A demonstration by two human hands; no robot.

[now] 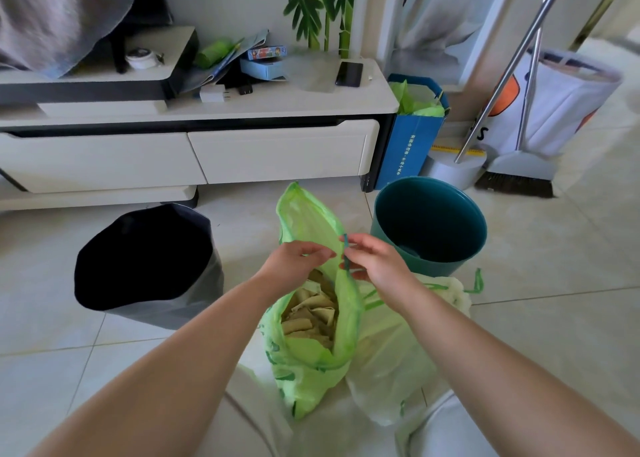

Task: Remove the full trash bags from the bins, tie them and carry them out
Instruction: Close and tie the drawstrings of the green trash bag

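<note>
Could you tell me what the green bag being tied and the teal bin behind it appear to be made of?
The green bag looks like thin, semi-translucent plastic film: it crumples, and the brownish paper-like scraps inside show through. The teal bin seems to be rigid moulded plastic with a smooth, slightly glossy finish, judging by its even rim and soft reflections.

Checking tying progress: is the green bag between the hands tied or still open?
Open. The green bag gapes, tan scraps showing inside; both hands pinch its drawstring rim.
</note>
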